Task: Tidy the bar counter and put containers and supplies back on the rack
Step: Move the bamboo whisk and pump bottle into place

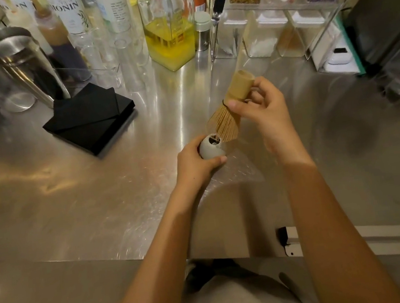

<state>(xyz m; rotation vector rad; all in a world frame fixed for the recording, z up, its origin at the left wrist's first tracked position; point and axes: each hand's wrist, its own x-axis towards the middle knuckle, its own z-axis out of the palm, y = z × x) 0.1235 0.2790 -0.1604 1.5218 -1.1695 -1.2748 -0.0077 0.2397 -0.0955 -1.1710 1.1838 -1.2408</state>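
A pale bamboo-tan whisk [229, 111] sits just at one o'clock of a matte grey-white holder [210, 147]. At ten o'clock lies a black napkin stack [89, 118] on the brushed silver counter [71, 195]. At twelve o'clock, a clear bottle [168, 30] holds bright yellow liquid.

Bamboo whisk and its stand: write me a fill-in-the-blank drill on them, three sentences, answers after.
1. The right hand holds the bamboo whisk by its ____.
2. The left hand grips a small ____ whisk stand.
3. The stack of napkins on the steel counter is ____ in colour.

Missing words: handle; white; black.
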